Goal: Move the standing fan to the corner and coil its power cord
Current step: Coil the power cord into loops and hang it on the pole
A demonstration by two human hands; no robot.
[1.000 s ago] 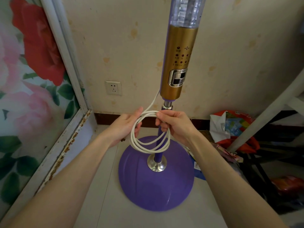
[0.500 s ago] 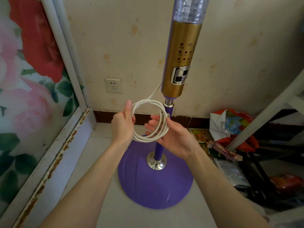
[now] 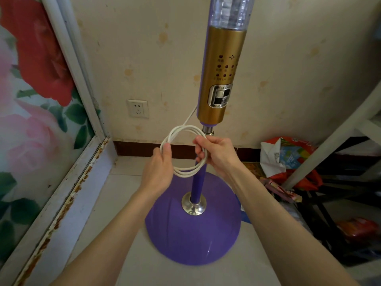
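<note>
White cord (image 3: 186,150) hangs in a neat ring of several loops right in front of the fan's purple pole (image 3: 198,179), and we go left to right: the left hand (image 3: 159,168) pinches the ring's left side between thumb and fingers, the right hand (image 3: 216,152) closes around its right side just below the gold control column (image 3: 221,79). Judging by the scene, the move looks done, since the standing fan sits on its purple base (image 3: 192,230) in the corner, near the wall socket (image 3: 138,108) and the flowered panel (image 3: 37,96). A short run of cord climbs to the column, so coiling seems nearly finished; securing or hanging the bundle remains. Half a second ago the right palm lay open under the loops; now it has curled shut on them, and the left thumb sits on top
</note>
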